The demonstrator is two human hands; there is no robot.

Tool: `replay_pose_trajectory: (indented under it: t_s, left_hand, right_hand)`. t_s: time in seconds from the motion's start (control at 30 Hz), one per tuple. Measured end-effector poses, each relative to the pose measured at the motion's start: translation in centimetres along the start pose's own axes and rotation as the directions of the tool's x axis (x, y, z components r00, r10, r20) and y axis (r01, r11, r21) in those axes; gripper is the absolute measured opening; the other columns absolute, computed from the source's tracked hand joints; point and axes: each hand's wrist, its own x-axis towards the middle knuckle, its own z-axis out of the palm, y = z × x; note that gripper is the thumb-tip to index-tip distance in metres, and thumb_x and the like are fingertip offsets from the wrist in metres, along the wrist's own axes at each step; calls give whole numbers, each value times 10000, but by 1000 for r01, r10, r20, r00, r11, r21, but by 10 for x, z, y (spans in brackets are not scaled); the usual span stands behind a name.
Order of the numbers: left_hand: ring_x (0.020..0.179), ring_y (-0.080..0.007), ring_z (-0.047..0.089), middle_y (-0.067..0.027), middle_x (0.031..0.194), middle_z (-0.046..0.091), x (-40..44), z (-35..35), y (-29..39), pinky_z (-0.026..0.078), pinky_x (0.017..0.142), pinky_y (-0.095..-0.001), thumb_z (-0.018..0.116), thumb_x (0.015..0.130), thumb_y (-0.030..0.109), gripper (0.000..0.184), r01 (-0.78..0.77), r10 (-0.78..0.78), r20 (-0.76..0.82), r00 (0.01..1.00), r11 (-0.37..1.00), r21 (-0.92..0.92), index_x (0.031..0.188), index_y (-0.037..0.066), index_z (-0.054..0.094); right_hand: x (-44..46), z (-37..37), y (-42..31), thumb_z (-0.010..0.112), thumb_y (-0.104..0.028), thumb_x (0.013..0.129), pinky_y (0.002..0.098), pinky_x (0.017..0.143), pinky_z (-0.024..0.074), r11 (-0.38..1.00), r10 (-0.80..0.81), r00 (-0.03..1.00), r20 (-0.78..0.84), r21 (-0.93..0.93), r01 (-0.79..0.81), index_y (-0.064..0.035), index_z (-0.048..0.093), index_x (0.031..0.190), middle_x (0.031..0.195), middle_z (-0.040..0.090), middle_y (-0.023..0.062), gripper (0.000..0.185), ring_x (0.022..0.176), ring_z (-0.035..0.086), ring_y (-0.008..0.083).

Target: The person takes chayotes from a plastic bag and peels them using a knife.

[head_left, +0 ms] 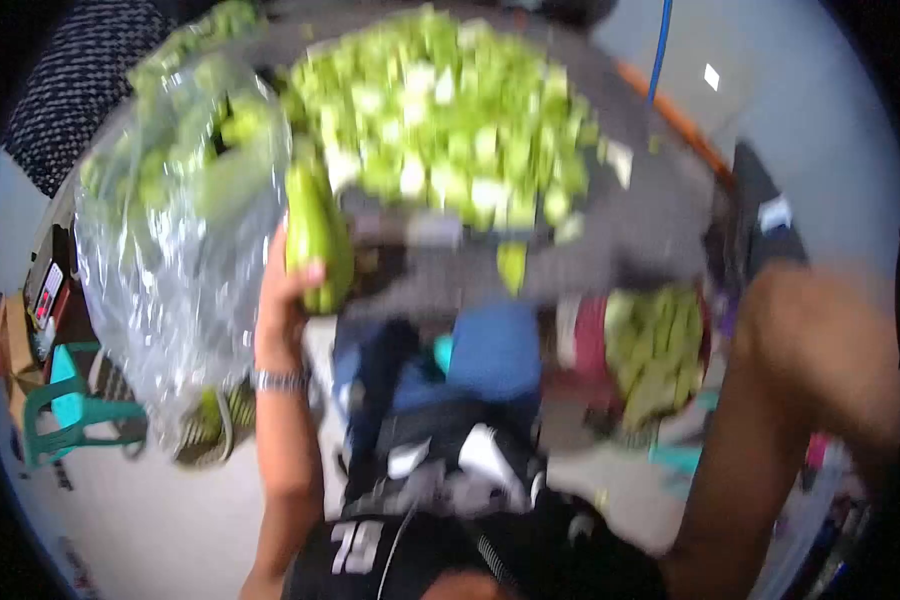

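Can make out only white characters [356, 547] on the black shirt [595, 560] of the camera wearer. Look like "79" as seen from above (first one fairly clear as a "7", second too smeared to be sure of). Cannot tell which way up to read the pair, either. Can find white shapes [485, 455] farther down the front of the dark clothing, but too blurred to read as letters, numbers or a brand.
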Motion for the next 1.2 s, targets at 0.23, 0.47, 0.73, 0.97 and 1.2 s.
replay_pose_trajectory:
  t_s: [0.23, 0.47, 0.73, 0.97, 1.2]
  left_hand:
    - [973, -306, 728, -214, 1229, 652, 6, -3, 6, 653, 759, -430, 814, 730, 300, 869, -27, 30, -62, 998, 998, 50, 1450, -5, 434]
    - [972, -226, 695, -128, 1084, 704, -3, 12, 30, 555, 852, -353, 889, 739, 387, 776, 193, 173, -402, 899, 669, 718, 1350, 12, 590]
    - [1055, -393, 679, -185, 1187, 655, 11, -10, 31, 547, 862, -468, 811, 797, 565, 749, 345, 506, -228, 832, -149, 927, 1389, 144, 631]
    - [1016, -396, 677, -189, 1132, 672, 39, -26, 23, 545, 857, -465, 804, 840, 503, 621, 266, 631, -95, 770, -181, 947, 1320, 125, 695]
    - [1101, -410, 664, -220, 1255, 665, 12, -10, 43, 539, 934, -447, 792, 872, 433, 594, 262, 485, -136, 864, -202, 944, 1328, 68, 685]
  right_hand:
    - [-9, 3, 2, 710, -165, 883, 320, 719, 517, 997, 62, 998, -23, 46, -61, 1, 616, 1191, 1009, 609, 116, 362, 844, 590, 192]
    - [-12, 3, 2, 688, -158, 893, 320, 711, 511, 998, 54, 998, -21, 42, -53, 7, 607, 1187, 998, 603, 115, 346, 830, 581, 190]
    - [-11, 9, 7, 663, -149, 905, 320, 703, 503, 999, 26, 999, -35, 45, -24, 14, 596, 1183, 986, 597, 113, 329, 815, 570, 186]
    - [-11, 10, 8, 641, -142, 915, 320, 695, 497, 999, -22, 999, -47, 25, 23, 20, 587, 1180, 975, 591, 112, 314, 801, 561, 183]
    - [-10, 33, 15, 619, -134, 926, 320, 688, 490, 992, 48, 994, -98, 123, -36, 26, 578, 1176, 964, 585, 111, 300, 787, 551, 181]
